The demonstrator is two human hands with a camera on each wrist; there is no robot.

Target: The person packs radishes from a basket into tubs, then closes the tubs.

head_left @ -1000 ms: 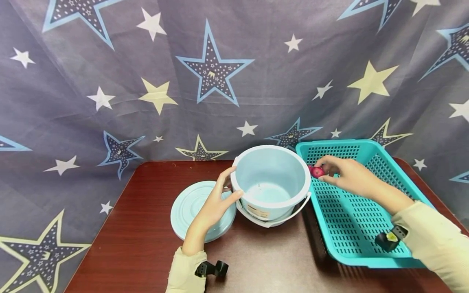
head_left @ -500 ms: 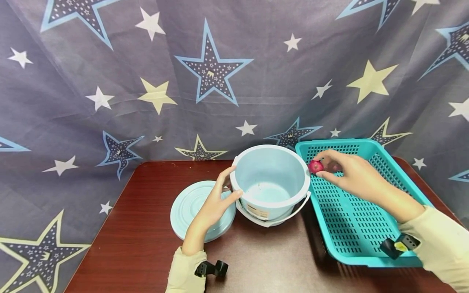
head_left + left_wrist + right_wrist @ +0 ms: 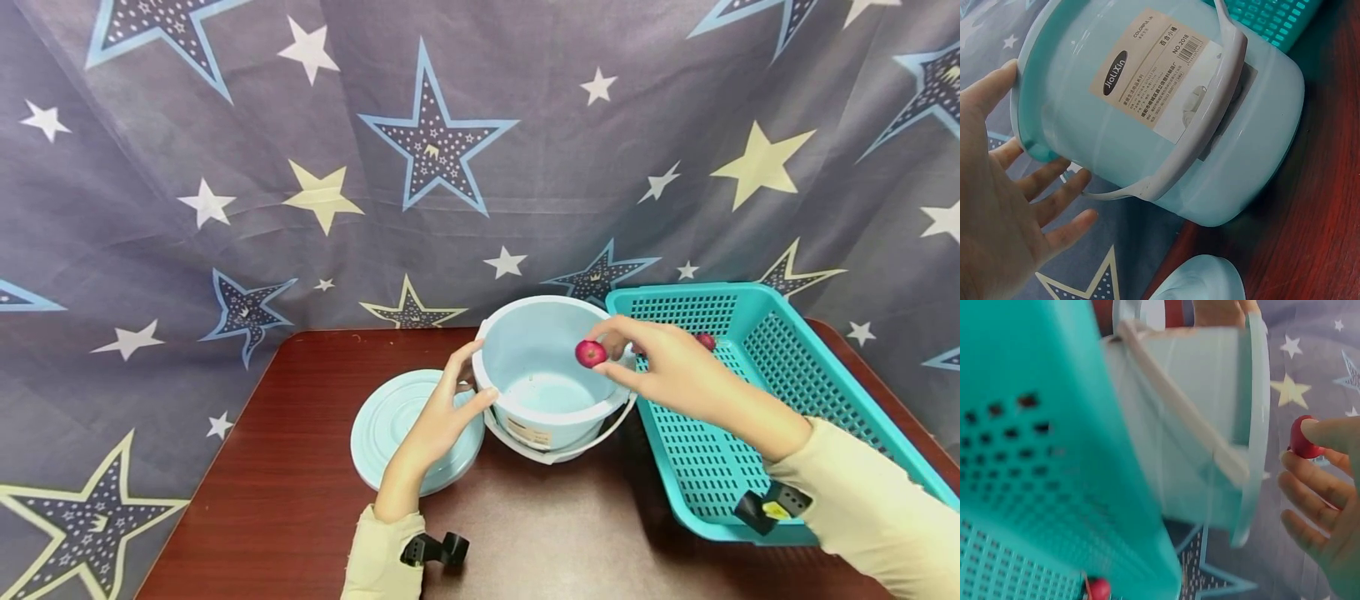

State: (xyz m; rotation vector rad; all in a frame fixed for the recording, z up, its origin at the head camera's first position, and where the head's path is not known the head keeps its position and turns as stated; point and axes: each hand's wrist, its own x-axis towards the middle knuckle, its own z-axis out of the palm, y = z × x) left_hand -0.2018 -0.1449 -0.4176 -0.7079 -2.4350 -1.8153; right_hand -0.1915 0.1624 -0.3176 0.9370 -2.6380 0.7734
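A pale blue bucket [image 3: 555,379] with a white handle stands mid-table. My left hand [image 3: 442,417] rests against its left rim and wall, thumb on the rim, fingers straight; the left wrist view shows the hand [image 3: 1004,206] beside the labelled bucket [image 3: 1166,112]. My right hand [image 3: 660,367] pinches a small red fruit [image 3: 591,353] over the bucket's open mouth. In the right wrist view the red fruit [image 3: 1304,439] sits at my fingertips just past the bucket rim [image 3: 1254,425]. Another red fruit [image 3: 705,341] lies in the teal basket [image 3: 757,417].
The bucket's round lid [image 3: 397,425] lies flat on the dark wooden table [image 3: 285,492], left of the bucket. The teal perforated basket takes up the table's right side. A star-patterned cloth [image 3: 375,150] hangs behind.
My right hand lifted the red fruit out of the basket and carried it left, from the basket's far corner to above the bucket. The left hand stayed on the bucket.
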